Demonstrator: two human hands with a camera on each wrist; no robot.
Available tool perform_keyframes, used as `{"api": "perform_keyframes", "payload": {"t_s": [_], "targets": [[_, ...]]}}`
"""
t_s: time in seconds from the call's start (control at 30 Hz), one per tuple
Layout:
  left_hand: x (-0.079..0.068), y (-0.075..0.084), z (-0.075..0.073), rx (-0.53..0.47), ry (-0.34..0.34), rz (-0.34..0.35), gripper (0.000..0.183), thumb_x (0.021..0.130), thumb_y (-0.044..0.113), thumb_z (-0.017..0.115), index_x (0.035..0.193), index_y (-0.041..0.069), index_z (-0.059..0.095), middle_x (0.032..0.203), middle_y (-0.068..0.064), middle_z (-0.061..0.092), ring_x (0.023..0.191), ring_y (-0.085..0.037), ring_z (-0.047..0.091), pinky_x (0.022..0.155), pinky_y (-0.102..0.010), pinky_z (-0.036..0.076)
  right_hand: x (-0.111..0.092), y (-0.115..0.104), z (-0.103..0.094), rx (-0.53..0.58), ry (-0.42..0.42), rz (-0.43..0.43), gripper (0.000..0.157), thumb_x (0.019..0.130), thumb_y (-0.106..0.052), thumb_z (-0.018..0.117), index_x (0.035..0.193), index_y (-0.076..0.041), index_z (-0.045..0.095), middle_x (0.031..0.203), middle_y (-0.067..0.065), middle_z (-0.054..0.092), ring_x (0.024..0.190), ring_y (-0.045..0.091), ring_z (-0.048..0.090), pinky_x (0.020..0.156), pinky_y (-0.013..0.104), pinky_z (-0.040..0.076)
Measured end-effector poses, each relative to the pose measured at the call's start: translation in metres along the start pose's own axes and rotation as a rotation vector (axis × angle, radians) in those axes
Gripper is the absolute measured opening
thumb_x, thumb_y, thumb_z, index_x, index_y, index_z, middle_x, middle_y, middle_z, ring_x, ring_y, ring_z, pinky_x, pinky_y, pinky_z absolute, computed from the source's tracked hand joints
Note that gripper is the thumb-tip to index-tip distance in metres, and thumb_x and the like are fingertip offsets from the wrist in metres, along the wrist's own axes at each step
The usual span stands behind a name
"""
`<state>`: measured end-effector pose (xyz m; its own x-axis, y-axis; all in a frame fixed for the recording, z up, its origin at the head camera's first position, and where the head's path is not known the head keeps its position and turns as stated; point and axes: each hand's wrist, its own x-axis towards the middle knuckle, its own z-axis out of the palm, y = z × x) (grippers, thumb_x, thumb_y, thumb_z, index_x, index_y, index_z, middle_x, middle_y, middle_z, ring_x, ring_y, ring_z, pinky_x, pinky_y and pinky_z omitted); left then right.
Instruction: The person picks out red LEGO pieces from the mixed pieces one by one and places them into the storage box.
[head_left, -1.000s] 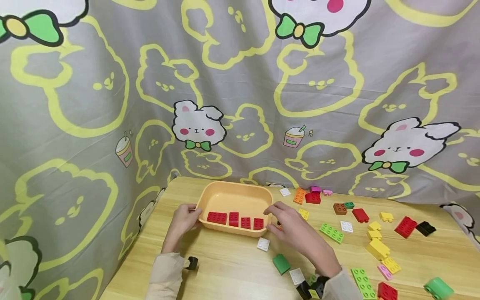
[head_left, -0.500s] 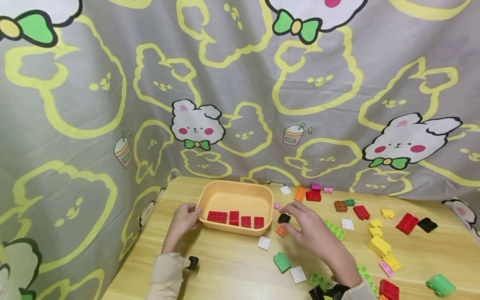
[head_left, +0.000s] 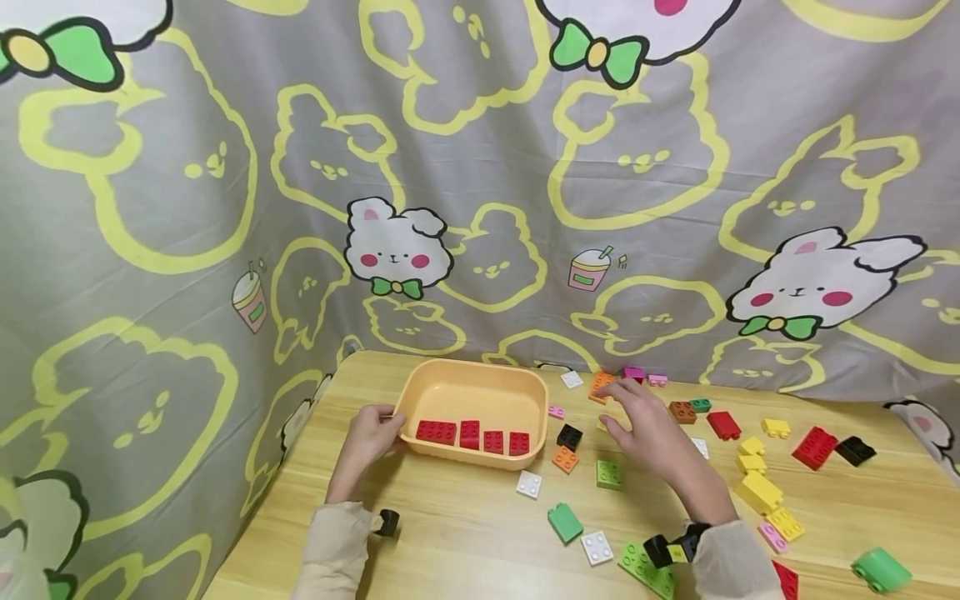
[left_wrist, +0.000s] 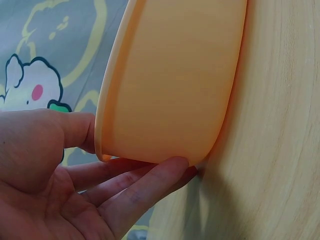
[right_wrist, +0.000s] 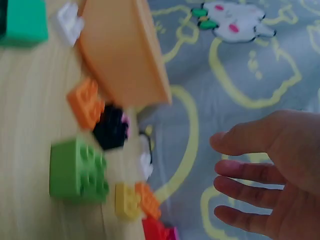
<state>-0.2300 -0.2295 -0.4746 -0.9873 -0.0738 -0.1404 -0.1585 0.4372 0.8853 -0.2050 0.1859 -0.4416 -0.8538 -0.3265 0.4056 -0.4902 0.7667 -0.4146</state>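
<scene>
My left hand (head_left: 373, 433) grips the left end of an orange plastic tray (head_left: 476, 400). In the left wrist view, the thumb lies at the rim and the fingers bear against the outer wall. Several red building bricks (head_left: 469, 434) stand in a row along the tray's near side. My right hand (head_left: 651, 429) hovers right of the tray with its fingers spread and nothing held. Beneath and around it lie an orange brick (head_left: 601, 387), a partly hidden yellow brick and a lime green brick (right_wrist: 77, 170). The right wrist view is somewhat blurred.
Loose bricks are scattered over the table's right half, including a black brick (head_left: 569, 437), yellow bricks (head_left: 759, 492) and a red brick (head_left: 814, 448). White (head_left: 528, 485) and green (head_left: 565, 523) bricks lie before the tray. A patterned curtain (head_left: 480, 208) hangs behind.
My right hand has left the tray's right end and moved rightward over the loose bricks, uncovering the black, orange and lime green ones. The left hand and tray stay put.
</scene>
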Motion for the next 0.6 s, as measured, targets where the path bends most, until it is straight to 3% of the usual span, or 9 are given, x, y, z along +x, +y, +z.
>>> {"api": "perform_keyframes", "payload": {"t_s": [0.33,0.6], "targets": [[0.000,-0.001,-0.001,0.010,0.013,0.002,0.036,0.098,0.005,0.051,0.123,-0.017,0.064,0.103,-0.031,0.071,0.083,-0.031,0.075,0.073,-0.038,0.066,0.019,0.041,0.004,-0.055,-0.115,0.036,0.031,0.086,0.000,0.077,0.116,0.006,0.069,0.115,0.022,0.062,0.104,0.041,0.063,0.086,0.056,0.058],[-0.001,-0.001,-0.001,-0.011,0.006,-0.007,0.037,0.098,0.005,0.052,0.125,-0.018,0.062,0.104,-0.033,0.070,0.085,-0.031,0.075,0.074,-0.038,0.065,0.031,0.068,0.007,-0.039,-0.237,0.138,0.030,0.091,-0.005,0.072,0.120,0.005,0.069,0.120,0.020,0.062,0.108,0.038,0.061,0.090,0.054,0.056]]}}
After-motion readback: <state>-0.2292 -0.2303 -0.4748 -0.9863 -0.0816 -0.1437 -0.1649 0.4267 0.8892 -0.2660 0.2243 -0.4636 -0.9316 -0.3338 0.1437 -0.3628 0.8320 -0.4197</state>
